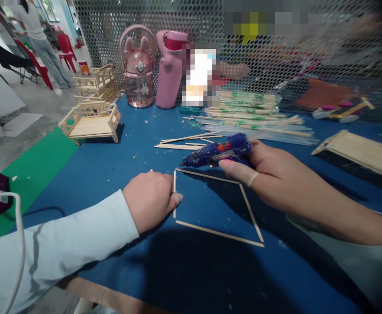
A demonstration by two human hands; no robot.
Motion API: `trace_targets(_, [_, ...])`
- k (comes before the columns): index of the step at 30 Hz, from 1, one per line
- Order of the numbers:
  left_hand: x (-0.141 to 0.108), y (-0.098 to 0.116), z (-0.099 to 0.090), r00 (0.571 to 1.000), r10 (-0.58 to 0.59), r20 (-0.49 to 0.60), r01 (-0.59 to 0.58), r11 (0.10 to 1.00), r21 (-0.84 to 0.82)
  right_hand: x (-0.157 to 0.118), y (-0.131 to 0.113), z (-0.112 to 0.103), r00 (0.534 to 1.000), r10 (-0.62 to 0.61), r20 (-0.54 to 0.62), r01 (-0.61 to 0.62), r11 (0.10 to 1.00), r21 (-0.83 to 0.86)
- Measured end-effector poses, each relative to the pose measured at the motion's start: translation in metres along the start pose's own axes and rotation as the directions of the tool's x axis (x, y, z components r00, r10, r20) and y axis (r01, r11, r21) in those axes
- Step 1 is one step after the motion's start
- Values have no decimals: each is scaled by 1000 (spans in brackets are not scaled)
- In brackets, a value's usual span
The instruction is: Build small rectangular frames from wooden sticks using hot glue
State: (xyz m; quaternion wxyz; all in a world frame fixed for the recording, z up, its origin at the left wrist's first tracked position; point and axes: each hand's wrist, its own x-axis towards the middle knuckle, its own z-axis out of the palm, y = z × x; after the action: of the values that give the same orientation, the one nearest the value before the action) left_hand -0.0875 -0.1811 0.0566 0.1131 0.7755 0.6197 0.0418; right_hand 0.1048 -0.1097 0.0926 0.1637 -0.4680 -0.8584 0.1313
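Observation:
My right hand (269, 172) is wrapped around a blue hot glue gun (210, 153), with a finger at its trigger side. The gun's nozzle points left and down at the far left corner of a four-sided outline of thin wooden sticks on the blue table. My left hand (153, 198), fingers curled, pinches the left stick (174, 205) against the table, thumb on its inner side. The far stick (207, 175) runs right from the nozzle. The right stick (251, 213) slants toward me, and the near stick (220, 233) closes the outline.
Behind lie loose sticks (180, 146) and bagged bundles of sticks (246, 107). Two pink bottles (169, 72) stand by a perforated metal screen (102, 26). Small wooden furniture models (94, 124) sit at left, a wooden panel (364, 150) at right. A white cable (20, 244) hangs at left.

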Motion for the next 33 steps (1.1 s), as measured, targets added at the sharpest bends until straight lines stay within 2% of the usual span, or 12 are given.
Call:
trace_targets(6, [0, 0, 1, 1000, 1, -18, -1, 1000, 5, -1, -1, 3, 997, -49, 61, 49, 999, 9])
trace_targets(11, [0, -1, 1, 1000, 2, -13, -2, 1000, 5, 1, 2, 2, 1000, -24, 9, 24, 999, 25])
trace_targets(16, [1, -1, 0, 1000, 3, -23, -3, 1000, -1, -2, 1, 0, 1000, -18, 7, 17, 994, 104])
trace_targets(22, [2, -3, 2, 999, 0, -38, -1, 999, -35, -13, -5, -5, 999, 16, -50, -7, 982, 190])
trace_targets(27, [4, -6, 3, 999, 12, -45, -14, 999, -46, -24, -6, -13, 986, 98, -136, -68, 975, 211])
trace_targets(30, [4, -6, 3, 999, 24, -47, -26, 999, -33, -36, 2, -14, 982, 142, -121, -116, 973, 197])
trace_targets(33, [4, -6, 2, 998, 29, -47, -30, 999, -33, -49, 10, -13, 988, 133, -77, -115, 973, 199])
